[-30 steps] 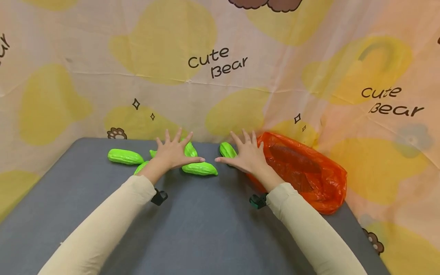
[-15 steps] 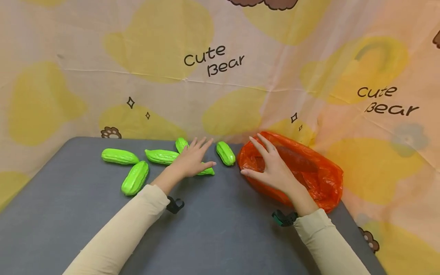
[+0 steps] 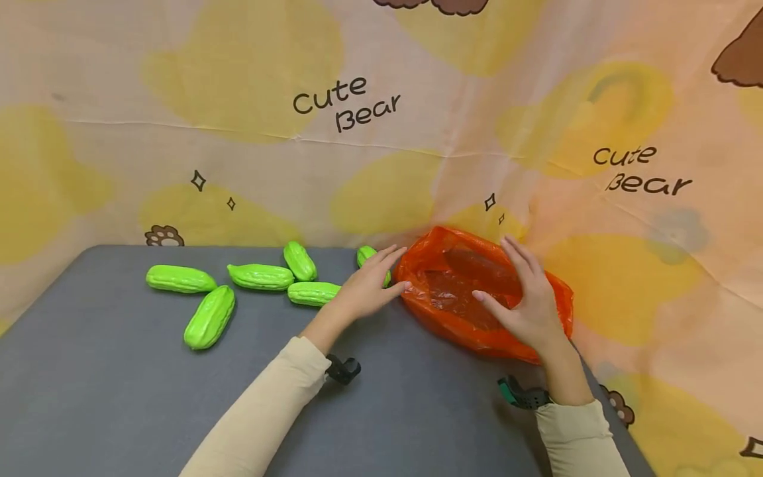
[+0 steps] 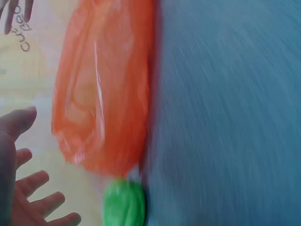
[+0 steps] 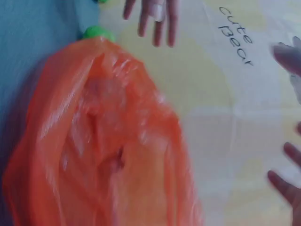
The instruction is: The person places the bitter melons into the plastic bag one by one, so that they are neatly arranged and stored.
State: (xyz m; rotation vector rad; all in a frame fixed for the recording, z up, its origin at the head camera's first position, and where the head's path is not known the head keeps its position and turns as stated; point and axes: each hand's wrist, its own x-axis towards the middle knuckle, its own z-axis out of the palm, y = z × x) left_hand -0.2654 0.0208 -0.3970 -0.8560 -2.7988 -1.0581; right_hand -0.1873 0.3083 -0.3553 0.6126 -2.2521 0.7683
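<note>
An orange-red plastic bag (image 3: pixel 459 328) stands with its mouth open upward at the right of the table, between my two hands in the head view. My left hand (image 3: pixel 365 288) hovers at the bag's left side with fingers spread, holding nothing. It partly hides a bright green, ridged bitter melon (image 3: pixel 366 254). Over the bag's right part is my right hand (image 3: pixel 532 306), fingers apart and nothing in them; I cannot tell whether it touches the plastic. Blurred in the left wrist view, the bag (image 4: pixel 103 94) has one bitter melon (image 4: pixel 124 202) by its end.
Several more bitter melons (image 3: pixel 208 318) lie on the grey table (image 3: pixel 119 384), left of my left hand. A printed "Cute Bear" cloth (image 3: pixel 268 179) rises behind the table and along its right side. Dark straps (image 3: pixel 344 370) sit at both wrists.
Both hands have moved right, from above the bitter melons to the bag's two sides. The head view has turned slightly right. More bitter melons show on the left; the bag remains in place.
</note>
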